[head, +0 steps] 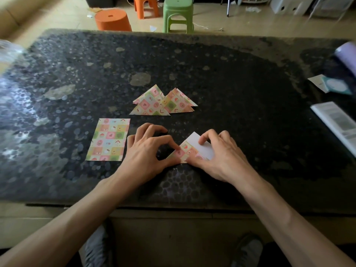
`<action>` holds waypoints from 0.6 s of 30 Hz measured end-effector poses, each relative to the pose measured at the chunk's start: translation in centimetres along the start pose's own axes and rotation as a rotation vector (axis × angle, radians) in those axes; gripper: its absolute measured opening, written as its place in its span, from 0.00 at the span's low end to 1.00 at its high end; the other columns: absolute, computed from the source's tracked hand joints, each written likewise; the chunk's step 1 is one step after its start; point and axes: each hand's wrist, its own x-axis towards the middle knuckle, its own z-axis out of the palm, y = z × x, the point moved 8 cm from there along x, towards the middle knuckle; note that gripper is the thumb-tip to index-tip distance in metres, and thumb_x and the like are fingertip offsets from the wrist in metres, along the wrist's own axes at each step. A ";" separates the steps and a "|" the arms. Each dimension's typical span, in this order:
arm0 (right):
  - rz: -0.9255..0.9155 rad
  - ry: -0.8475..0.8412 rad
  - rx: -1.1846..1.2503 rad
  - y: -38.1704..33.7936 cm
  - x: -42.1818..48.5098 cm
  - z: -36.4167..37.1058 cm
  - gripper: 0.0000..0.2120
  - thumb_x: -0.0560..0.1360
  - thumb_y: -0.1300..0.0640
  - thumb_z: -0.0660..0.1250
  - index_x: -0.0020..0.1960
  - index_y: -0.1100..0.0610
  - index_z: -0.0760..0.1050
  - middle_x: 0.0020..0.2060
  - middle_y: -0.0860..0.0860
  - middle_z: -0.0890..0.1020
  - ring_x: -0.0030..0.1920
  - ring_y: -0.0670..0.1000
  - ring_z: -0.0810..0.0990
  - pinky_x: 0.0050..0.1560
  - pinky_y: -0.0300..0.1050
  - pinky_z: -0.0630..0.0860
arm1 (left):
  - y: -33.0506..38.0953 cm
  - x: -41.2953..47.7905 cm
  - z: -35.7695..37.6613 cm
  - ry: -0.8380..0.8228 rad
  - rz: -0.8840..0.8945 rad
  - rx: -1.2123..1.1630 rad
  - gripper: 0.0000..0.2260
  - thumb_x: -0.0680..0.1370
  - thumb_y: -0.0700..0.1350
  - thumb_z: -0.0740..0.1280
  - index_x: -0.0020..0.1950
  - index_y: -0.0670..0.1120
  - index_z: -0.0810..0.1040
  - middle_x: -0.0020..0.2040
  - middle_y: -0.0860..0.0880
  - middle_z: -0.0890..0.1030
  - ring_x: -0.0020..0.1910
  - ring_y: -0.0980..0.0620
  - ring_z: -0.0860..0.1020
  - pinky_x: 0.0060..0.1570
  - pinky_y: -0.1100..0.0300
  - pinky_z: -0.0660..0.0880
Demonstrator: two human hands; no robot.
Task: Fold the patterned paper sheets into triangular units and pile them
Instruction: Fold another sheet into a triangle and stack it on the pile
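— Largest first?

— Dark speckled bench [240,78], carrying everything.

— And the hands?

— Left hand [148,151] and right hand [221,155], set close together near the front edge, both on one half-folded sheet [189,152]. On the left, fingers curled, with thumb and forefinger tips pinched onto the sheet's left corner. On the right, fingers bent, forefinger tip pressing down from above and thumb pinning the lower edge. Nothing else gripped by either.

— Finished work?

— Pile of triangular units [163,103], lying straight ahead of the hands, farther back on the bench and well apart from them. Loosely stacked in two overlapping heaps, points facing away. Slightly nearer the left hand than the right.

— Supply?

— Flat patterned sheets [108,139], just beside the left hand on its outer side, long axis running away from the person. Cannot tell how many.

— The part that matters now?

— White flap [204,146], plain side up, on the right half of the sheet and directly under the right forefinger. Long axis slanting from the upper peak down to the right. Left half already showing pattern; right half not yet matching. Judged from that: next fold probably on the right-hand side, with the left pinch as anchor. Likely risk: a skewed crease if that anchor slips.
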 end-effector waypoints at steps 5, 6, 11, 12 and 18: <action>0.030 -0.056 0.046 0.2 0.4 -0.3 0.27 0.70 0.36 0.77 0.62 0.39 0.67 0.63 0.46 0.66 0.64 0.49 0.71 0.56 0.47 0.72 | -1.3 0.1 -0.7 -0.136 0.016 -0.018 0.14 0.73 0.66 0.70 0.57 0.77 0.78 0.75 0.59 0.61 0.79 0.52 0.48 0.72 0.43 0.54; 0.032 -0.062 0.061 0.3 0.5 -0.4 0.26 0.70 0.38 0.78 0.62 0.39 0.68 0.62 0.45 0.67 0.63 0.48 0.72 0.57 0.48 0.74 | -1.5 0.1 -0.6 -0.160 0.028 -0.020 0.15 0.73 0.65 0.70 0.58 0.78 0.76 0.77 0.59 0.59 0.80 0.51 0.45 0.74 0.42 0.52; 0.025 -0.086 0.086 1.0 1.0 -1.2 0.22 0.71 0.47 0.80 0.57 0.39 0.72 0.53 0.43 0.71 0.47 0.45 0.74 0.49 0.43 0.73 | -1.9 0.2 -0.4 -0.263 0.058 0.000 0.19 0.76 0.61 0.71 0.61 0.83 0.70 0.81 0.61 0.50 0.81 0.53 0.35 0.76 0.36 0.45; 0.021 -0.096 0.092 1.1 1.1 -1.4 0.21 0.71 0.50 0.80 0.57 0.39 0.73 0.52 0.44 0.72 0.46 0.45 0.75 0.47 0.42 0.73 | -1.9 0.3 -0.3 -0.277 0.064 0.007 0.20 0.76 0.61 0.70 0.61 0.84 0.69 0.81 0.62 0.50 0.81 0.53 0.34 0.76 0.36 0.44; -0.037 -0.136 0.248 2.0 1.4 -2.2 0.22 0.73 0.63 0.77 0.60 0.42 0.77 0.50 0.47 0.79 0.41 0.46 0.80 0.43 0.41 0.77 | -1.5 0.5 -0.8 -0.269 0.151 0.033 0.25 0.77 0.56 0.73 0.64 0.81 0.69 0.80 0.60 0.56 0.82 0.54 0.40 0.77 0.40 0.47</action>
